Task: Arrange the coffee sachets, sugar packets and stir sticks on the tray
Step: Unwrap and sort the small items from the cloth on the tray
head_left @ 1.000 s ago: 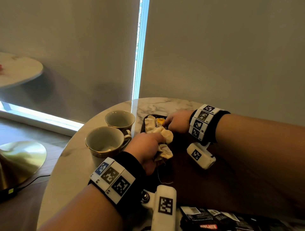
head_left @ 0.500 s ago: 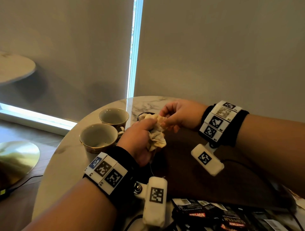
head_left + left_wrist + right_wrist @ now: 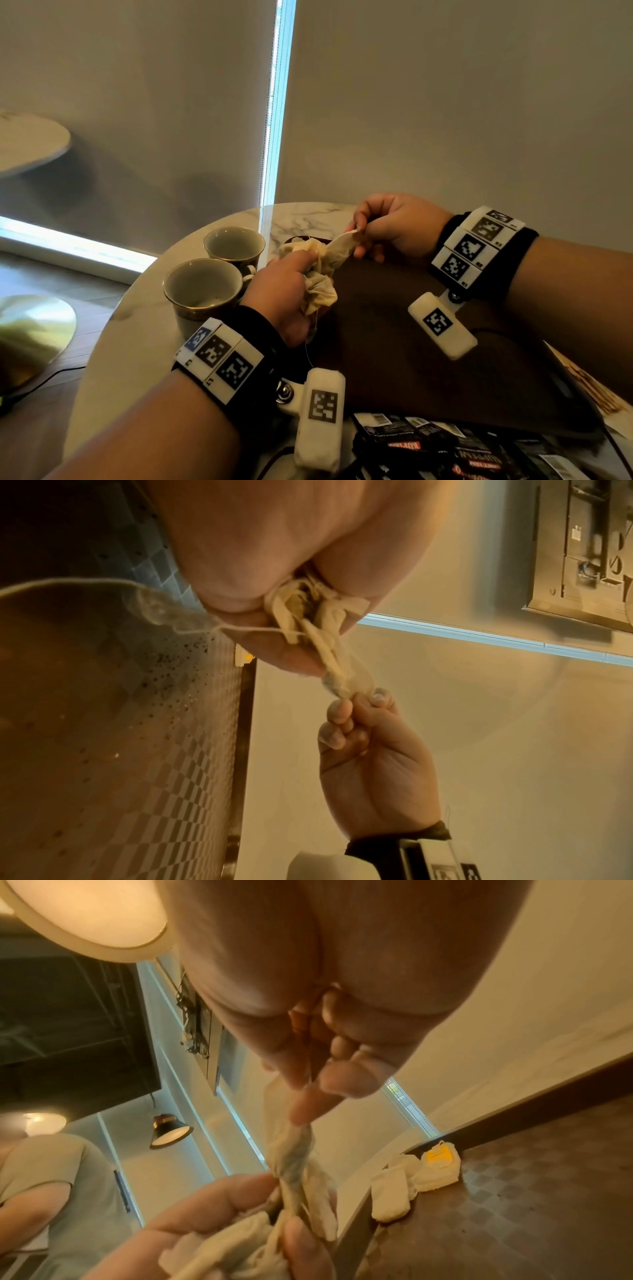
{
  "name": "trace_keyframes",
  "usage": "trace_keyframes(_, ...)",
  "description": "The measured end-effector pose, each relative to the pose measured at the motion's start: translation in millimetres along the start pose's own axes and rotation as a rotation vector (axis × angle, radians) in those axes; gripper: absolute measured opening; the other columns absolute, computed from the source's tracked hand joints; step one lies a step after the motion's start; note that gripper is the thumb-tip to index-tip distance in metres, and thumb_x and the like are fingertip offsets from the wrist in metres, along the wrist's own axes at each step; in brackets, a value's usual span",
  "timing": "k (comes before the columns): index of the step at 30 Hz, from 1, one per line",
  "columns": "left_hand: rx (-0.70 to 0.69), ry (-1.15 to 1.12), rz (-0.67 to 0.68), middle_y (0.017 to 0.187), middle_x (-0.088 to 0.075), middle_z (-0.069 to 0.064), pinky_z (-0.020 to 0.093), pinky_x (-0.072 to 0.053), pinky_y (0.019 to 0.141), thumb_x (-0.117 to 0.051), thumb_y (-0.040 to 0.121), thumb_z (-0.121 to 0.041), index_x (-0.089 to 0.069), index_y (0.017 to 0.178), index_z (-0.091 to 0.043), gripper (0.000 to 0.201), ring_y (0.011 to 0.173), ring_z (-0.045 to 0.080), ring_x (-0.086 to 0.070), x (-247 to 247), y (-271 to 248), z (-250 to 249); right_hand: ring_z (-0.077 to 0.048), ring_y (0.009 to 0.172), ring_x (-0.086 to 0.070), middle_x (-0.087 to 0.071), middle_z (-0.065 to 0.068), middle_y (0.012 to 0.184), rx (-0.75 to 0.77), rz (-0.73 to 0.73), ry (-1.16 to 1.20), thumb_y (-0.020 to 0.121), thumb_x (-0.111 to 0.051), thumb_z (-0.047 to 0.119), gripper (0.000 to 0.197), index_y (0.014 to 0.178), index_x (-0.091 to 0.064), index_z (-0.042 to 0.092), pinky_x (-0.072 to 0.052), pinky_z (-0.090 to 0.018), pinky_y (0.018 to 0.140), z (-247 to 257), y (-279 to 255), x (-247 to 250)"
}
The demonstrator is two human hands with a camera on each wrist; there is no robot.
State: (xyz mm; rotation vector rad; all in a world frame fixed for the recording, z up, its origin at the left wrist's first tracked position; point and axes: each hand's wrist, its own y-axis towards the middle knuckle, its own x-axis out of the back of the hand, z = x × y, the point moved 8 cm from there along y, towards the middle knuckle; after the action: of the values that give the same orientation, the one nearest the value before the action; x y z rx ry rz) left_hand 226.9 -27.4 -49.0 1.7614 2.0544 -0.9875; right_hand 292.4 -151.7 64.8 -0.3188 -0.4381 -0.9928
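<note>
A pale roller blind (image 3: pixel 445 102) fills the far side of the room, split by a bright vertical gap of window (image 3: pixel 275 102). Near it stands a round marble worktop (image 3: pixel 130 329), and on it lies a dark brown tray (image 3: pixel 394 329) with a checkered texture. A second round table (image 3: pixel 27 144) shows at the far left, above a brass disc base (image 3: pixel 30 329) on the wooden floor. Two gold-rimmed cups (image 3: pixel 202 291) stand on the worktop just left of the tray. Black coffee sachets (image 3: pixel 445 448) lie heaped at the near edge, partly on the tray. Above the tray's far left end, the left hand (image 3: pixel 287 291) grips a crumpled bunch of cream tea bags (image 3: pixel 320 270), fingers curled round it, a thread dangling. The right hand (image 3: pixel 394 226) pinches one bag's tip between thumb and fingers, stretching it taut. More bags, one with a yellow tag (image 3: pixel 440 1156), lie in the tray's far corner.
</note>
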Motion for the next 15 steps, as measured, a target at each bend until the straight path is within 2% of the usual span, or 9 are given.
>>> trace_keyframes(3,-0.005,0.024,-0.026,0.09,-0.067,0.015,0.028,-0.051,0.051,-0.057,0.097,-0.014,-0.059,0.127,-0.007,0.031,0.057,0.017,-0.065,2,2,1,-0.015,0.052,-0.064,-0.066,-0.008,0.072,0.002,-0.04,0.039,0.091,-0.051,-0.014,0.027,0.088,-0.059,0.011,-0.044,-0.022,0.039,-1,-1,4)
trace_keyframes(6,0.011,0.064,-0.066,0.088,-0.068,0.016,0.029,-0.053,0.053,-0.058,0.093,-0.011,-0.06,0.125,-0.008,0.032,0.056,0.019,-0.066,5,3,1,-0.018,0.055,-0.066,-0.068,-0.009,0.075,-0.019,-0.078,0.097,0.093,-0.049,-0.014,0.03,0.105,-0.062,0.01,-0.049,-0.024,0.041,-2,1,8)
trace_keyframes(8,0.037,0.084,-0.082,0.084,-0.065,0.014,0.029,-0.053,0.053,-0.058,0.092,-0.01,-0.059,0.126,-0.008,0.034,0.055,0.019,-0.065,7,2,2,-0.022,0.065,-0.069,-0.067,-0.015,0.082,-0.018,-0.104,0.126,0.091,-0.042,-0.017,0.032,0.099,-0.064,0.005,-0.057,-0.028,0.052,1,1,12)
trace_keyframes(10,0.059,0.092,-0.077,0.081,-0.062,0.012,0.028,-0.051,0.051,-0.057,0.093,-0.01,-0.057,0.124,-0.008,0.031,0.051,0.017,-0.061,6,0,3,-0.023,0.069,-0.064,-0.062,-0.016,0.081,-0.005,-0.108,0.138,0.09,-0.039,-0.015,0.028,0.089,-0.062,0.001,-0.058,-0.03,0.058,4,0,14)
trace_keyframes(12,0.072,0.103,-0.064,0.079,-0.061,0.011,0.027,-0.051,0.05,-0.056,0.095,-0.01,-0.058,0.117,-0.006,0.022,0.052,0.016,-0.059,5,-1,3,-0.02,0.067,-0.059,-0.06,-0.012,0.077,-0.003,-0.126,0.075,0.09,-0.046,-0.01,0.022,0.086,-0.062,0.003,-0.055,-0.03,0.059,5,2,15)
trace_keyframes(13,0.091,0.128,-0.064,0.082,-0.064,0.013,0.028,-0.052,0.053,-0.057,0.095,-0.012,-0.059,0.114,-0.007,0.019,0.057,0.018,-0.06,6,-2,4,-0.02,0.068,-0.059,-0.061,-0.01,0.078,-0.005,-0.148,-0.017,0.088,-0.052,-0.01,0.02,0.086,-0.064,0.007,-0.054,-0.031,0.061,4,4,16)
trace_keyframes(15,0.156,0.221,-0.041,0.095,-0.068,0.016,0.03,-0.052,0.061,-0.059,0.094,-0.014,-0.062,0.111,-0.006,0.018,0.071,0.022,-0.064,5,-6,8,-0.02,0.074,-0.061,-0.063,-0.007,0.088,-0.039,-0.166,-0.215,0.082,-0.061,-0.012,0.028,0.091,-0.065,0.015,-0.055,-0.031,0.065,1,9,18)
